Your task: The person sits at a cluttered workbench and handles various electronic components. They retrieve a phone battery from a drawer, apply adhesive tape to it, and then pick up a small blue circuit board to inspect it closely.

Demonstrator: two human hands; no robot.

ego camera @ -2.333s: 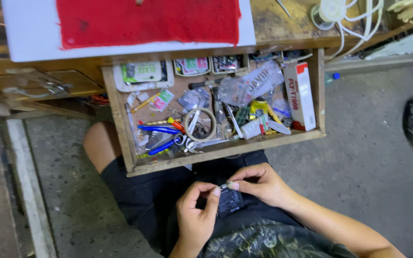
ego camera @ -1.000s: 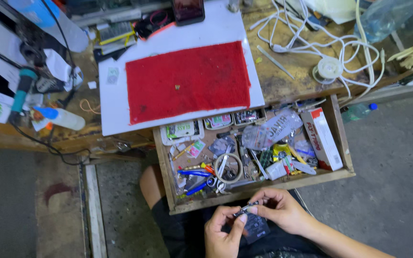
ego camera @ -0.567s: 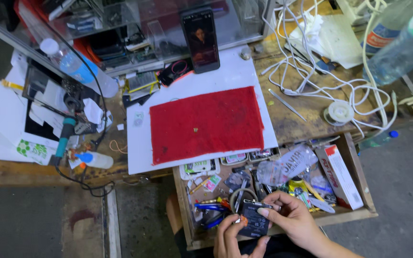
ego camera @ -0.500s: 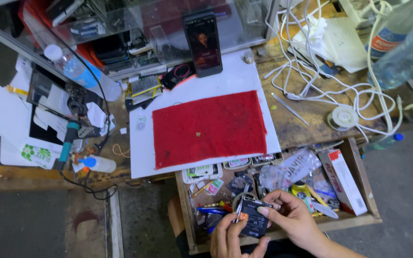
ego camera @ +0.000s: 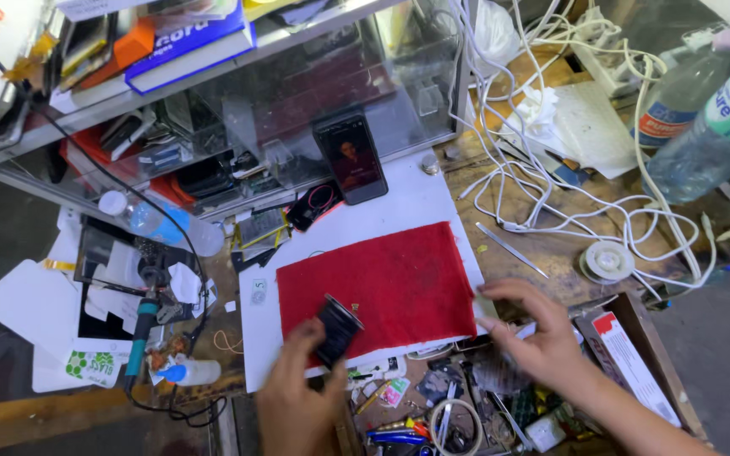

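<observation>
My left hand (ego camera: 297, 397) holds a small dark phone-like device (ego camera: 336, 328) tilted over the near left corner of a red cloth mat (ego camera: 373, 287). The mat lies on a white board (ego camera: 416, 203). My right hand (ego camera: 534, 338) hovers, blurred, with fingers spread by the mat's right edge, above the open wooden drawer (ego camera: 640, 325). Whether it pinches anything small is unclear. A smartphone (ego camera: 351, 157) with a lit screen leans upright behind the mat.
The drawer holds several small tools, packets and a red-and-white box (ego camera: 631, 363). White cables (ego camera: 551, 169), a solder spool (ego camera: 606, 260), tweezers (ego camera: 510, 250) and water bottles (ego camera: 703, 110) lie right. A soldering iron (ego camera: 139, 333) and a small bottle (ego camera: 187, 371) lie left. A glass cabinet (ego camera: 238, 110) stands behind.
The view has tilted up from my lap and the drawer to the bench. My hands rose; the left brought the dark device over the mat and the right moved away from it.
</observation>
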